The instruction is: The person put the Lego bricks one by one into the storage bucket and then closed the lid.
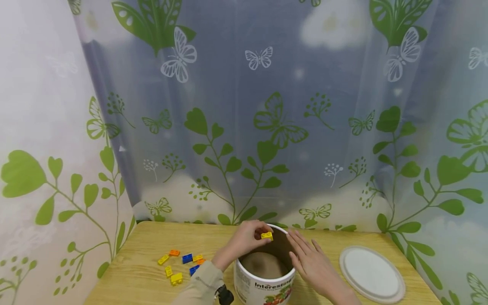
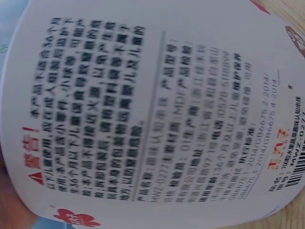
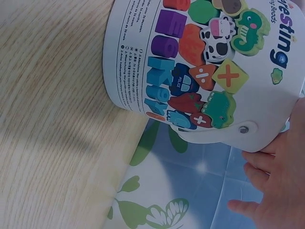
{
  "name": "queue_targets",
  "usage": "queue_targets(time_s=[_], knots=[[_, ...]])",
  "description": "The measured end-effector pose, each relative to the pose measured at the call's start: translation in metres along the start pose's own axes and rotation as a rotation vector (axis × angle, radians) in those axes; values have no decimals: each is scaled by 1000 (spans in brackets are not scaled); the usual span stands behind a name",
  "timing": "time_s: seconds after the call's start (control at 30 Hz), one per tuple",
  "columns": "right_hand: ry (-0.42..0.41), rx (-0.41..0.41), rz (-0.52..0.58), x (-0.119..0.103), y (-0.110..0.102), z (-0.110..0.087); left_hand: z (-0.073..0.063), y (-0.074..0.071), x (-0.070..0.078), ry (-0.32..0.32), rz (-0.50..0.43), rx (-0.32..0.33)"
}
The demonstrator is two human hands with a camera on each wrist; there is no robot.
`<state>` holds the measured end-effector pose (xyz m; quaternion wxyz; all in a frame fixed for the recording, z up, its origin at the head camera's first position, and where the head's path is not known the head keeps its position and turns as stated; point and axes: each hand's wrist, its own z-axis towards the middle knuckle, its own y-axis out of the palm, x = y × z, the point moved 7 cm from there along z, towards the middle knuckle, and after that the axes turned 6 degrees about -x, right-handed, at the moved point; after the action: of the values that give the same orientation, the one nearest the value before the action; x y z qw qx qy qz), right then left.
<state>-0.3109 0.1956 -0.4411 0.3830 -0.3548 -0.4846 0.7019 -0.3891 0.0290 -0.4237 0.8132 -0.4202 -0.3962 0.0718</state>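
Observation:
My left hand pinches a yellow toy brick over the mouth of a round white bucket. Part of the bucket's brown inside shows below the brick. Against the bucket's right rim rests my right hand, its fingers extended. The right wrist view shows that hand beside the bucket's upper edge, near the handle pivot. Printed label text on the bucket fills the left wrist view, with only a sliver of the left hand at the lower left corner.
Left of the bucket, several loose bricks lie on the wooden table, among them a blue brick, an orange brick and a yellow brick. A white round lid lies at the right. A patterned curtain hangs behind.

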Motion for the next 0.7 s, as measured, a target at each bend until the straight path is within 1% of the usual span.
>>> queue_targets(time_s=[0.2, 0.5, 0.63, 0.7], knots=[[-4, 6, -9, 1, 1, 0, 0, 6, -4, -8, 27, -12], [10, -3, 11, 3, 3, 0, -1, 7, -2, -18, 66, -20], [10, 2, 15, 3, 4, -1, -1, 7, 0, -2, 70, -16], [5, 15, 13, 3, 3, -1, -1, 7, 0, 8, 68, -2]])
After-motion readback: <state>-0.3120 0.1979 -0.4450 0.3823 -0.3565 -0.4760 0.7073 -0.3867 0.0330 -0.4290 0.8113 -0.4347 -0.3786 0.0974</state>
